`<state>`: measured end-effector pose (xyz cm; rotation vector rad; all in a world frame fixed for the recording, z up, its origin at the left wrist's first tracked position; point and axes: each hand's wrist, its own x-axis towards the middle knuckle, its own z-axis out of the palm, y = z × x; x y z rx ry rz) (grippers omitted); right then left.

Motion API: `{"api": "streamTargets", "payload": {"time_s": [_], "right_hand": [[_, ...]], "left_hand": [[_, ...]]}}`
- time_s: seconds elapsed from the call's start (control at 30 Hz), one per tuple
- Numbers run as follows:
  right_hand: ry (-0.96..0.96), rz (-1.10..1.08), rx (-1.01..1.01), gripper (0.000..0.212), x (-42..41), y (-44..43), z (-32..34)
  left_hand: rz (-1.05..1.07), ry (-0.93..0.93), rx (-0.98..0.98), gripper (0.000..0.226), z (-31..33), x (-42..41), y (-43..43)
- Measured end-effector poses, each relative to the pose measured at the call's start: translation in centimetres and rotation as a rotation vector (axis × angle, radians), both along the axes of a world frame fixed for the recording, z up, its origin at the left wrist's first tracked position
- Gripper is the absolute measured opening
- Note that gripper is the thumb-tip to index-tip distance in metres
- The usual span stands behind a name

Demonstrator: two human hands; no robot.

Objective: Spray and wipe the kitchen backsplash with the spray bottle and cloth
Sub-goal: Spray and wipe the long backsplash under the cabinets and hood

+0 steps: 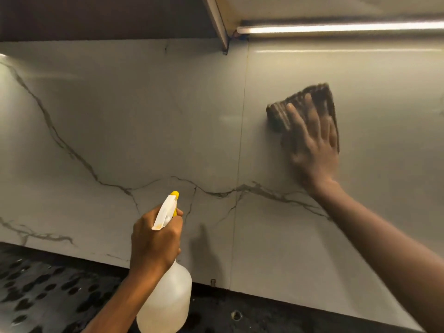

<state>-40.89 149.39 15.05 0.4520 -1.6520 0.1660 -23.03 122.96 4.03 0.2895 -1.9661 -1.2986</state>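
At right of centre the right hand [312, 140], fingers spread flat, presses the dark folded cloth [304, 104] against the marble-veined backsplash [144, 116]. At lower centre the left hand [155, 239] grasps the neck of the spray bottle [168, 304] above the speckled worktop [48, 296]. The wipe would likely go best in overlapping passes under even palm pressure, with the nozzle kept aimed at the panel beside the cloth.

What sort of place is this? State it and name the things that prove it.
Most likely a home kitchen: a glossy white marble-veined backsplash rises behind a black speckled stone countertop, and a long glowing strip light runs under a pale overhead cabinet.
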Motion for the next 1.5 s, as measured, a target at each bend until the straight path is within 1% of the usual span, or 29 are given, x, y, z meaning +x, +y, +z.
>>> {"api": "streamTargets", "payload": {"time_s": [0.03, 0.07, 0.1, 0.13, 0.23, 0.27, 0.3, 0.33, 0.37, 0.4, 0.5, 0.53, 0.6, 0.67, 0.7, 0.73, 0.77, 0.87, 0.9, 0.93, 0.97, 1.03, 1.1, 1.17, 1.27, 1.33, 1.37, 1.4, 1.5], "right_hand": [[-0.004, 0.007, -0.003, 0.069, 0.1, -1.7, -2.8], [-0.021, 0.013, 0.057, 0.071, 0.4, -2.9, -6.0], [-0.052, 0.017, 0.179, 0.07, 0.6, -3.8, -9.8], [-0.086, 0.012, 0.361, 0.069, 0.8, -4.3, -13.8], [-0.151, -0.112, 1.09, 0.065, 1.2, -3.8, -23.8], [-0.146, -0.14, 1.245, 0.062, 1.2, -3.6, -24.9], [-0.134, -0.139, 1.335, 0.06, 1.1, -3.6, -24.4], [-0.118, -0.111, 1.354, 0.061, 0.8, -3.9, -23.0], [-0.122, -0.062, 1.308, 0.063, 0.5, -4.4, -20.7], [-0.11, -0.023, 1.209, 0.063, 0.2, -5.1, -17.6], [-0.061, 0.007, 0.723, 0.052, -0.3, -8.4, -6.1], [-0.047, -0.005, 0.564, 0.053, -0.2, -9.6, -2.8], [-0.027, -0.042, 0.329, 0.057, 0.1, -11.6, 0.4], [-0.019, -0.035, 0.194, 0.056, 0.1, -13.3, -1.0], [-0.014, -0.021, 0.187, 0.053, 0.2, -13.9, -3.1], [-0.013, -0.001, 0.241, 0.05, 0.3, -14.1, -6.0], [-0.033, 0.007, 0.369, 0.05, 0.4, -14.0, -9.4], [-0.112, -0.096, 1.024, 0.063, 1.0, -10.4, -19.7], [-0.098, -0.135, 1.169, 0.067, 1.2, -8.5, -21.1], [-0.072, -0.152, 1.237, 0.068, 1.0, -6.7, -21.1], [-0.034, -0.167, 1.239, 0.068, 0.7, -5.2, -20.1], [0.006, -0.156, 1.111, 0.065, 0.2, -2.5, -15.8], [-0.024, -0.108, 0.836, 0.058, 0.0, -0.8, -9.8], [-0.023, -0.068, 0.528, 0.058, -0.3, -0.7, -3.4], [-0.031, -0.067, 0.114, 0.068, -0.2, -4.0, 4.2], [-0.049, -0.03, -0.084, 0.071, -0.2, -7.4, 7.3], [-0.051, -0.019, -0.099, 0.071, -0.4, -8.6, 8.3], [-0.044, -0.029, -0.059, 0.07, -0.5, -9.1, 8.8], [0.068, -0.093, 0.185, 0.067, -0.7, -5.0, 9.8]], "left_hand": [[0.011, -0.002, 0.001, 0.022, -0.1, 0.1, -0.7], [0.018, 0.001, 0.002, 0.023, -0.2, 0.2, -1.2], [0.021, 0.003, 0.001, 0.022, -0.2, 0.2, -1.7], [0.023, 0.001, -0.004, 0.021, -0.1, 0.3, -2.3], [0.035, -0.019, -0.012, 0.019, 0.4, 0.5, -3.6], [0.036, -0.021, -0.014, 0.018, 0.6, 0.6, -4.2], [0.033, -0.022, -0.009, 0.018, 0.8, 0.7, -4.5], [0.022, -0.021, -0.003, 0.018, 0.9, 0.7, -5.0], [0.013, -0.018, 0.003, 0.018, 1.0, 0.7, -5.3], [0.006, -0.012, 0.009, 0.018, 1.1, 0.7, -5.5], [-0.003, -0.014, 0.034, 0.021, 1.1, 0.8, -6.5], [-0.008, -0.02, 0.036, 0.019, 1.1, 0.8, -7.0], [-0.017, -0.024, 0.041, 0.018, 1.1, 0.8, -7.5], [-0.033, -0.021, 0.046, 0.018, 1.0, 0.8, -8.0], [-0.041, -0.025, 0.047, 0.019, 0.9, 0.8, -8.3], [-0.046, -0.026, 0.048, 0.02, 0.9, 0.8, -8.5], [-0.05, -0.03, 0.048, 0.021, 0.8, 0.7, -8.9], [-0.065, -0.039, 0.045, 0.021, 1.2, 0.4, -9.5], [-0.067, -0.04, 0.038, 0.021, 1.5, 0.3, -9.6], [-0.065, -0.032, 0.031, 0.022, 2.0, 0.2, -9.7], [-0.062, -0.025, 0.027, 0.023, 2.4, 0.1, -9.7], [-0.059, -0.014, 0.019, 0.021, 3.2, -0.2, -9.4], [-0.063, -0.001, 0.018, 0.019, 4.0, -0.3, -8.9], [-0.075, 0.015, 0.016, 0.025, 4.7, -0.2, -8.0], [-0.094, 0.019, 0.011, 0.032, 5.6, -0.1, -6.2], [-0.1, 0.019, 0.001, 0.034, 5.8, -0.1, -5.1], [-0.103, 0.024, -0.004, 0.035, 5.9, -0.1, -4.4], [-0.107, 0.03, -0.012, 0.037, 5.9, -0.2, -3.8], [-0.125, 0.052, -0.016, 0.037, 6.1, -0.1, -2.1]]}}
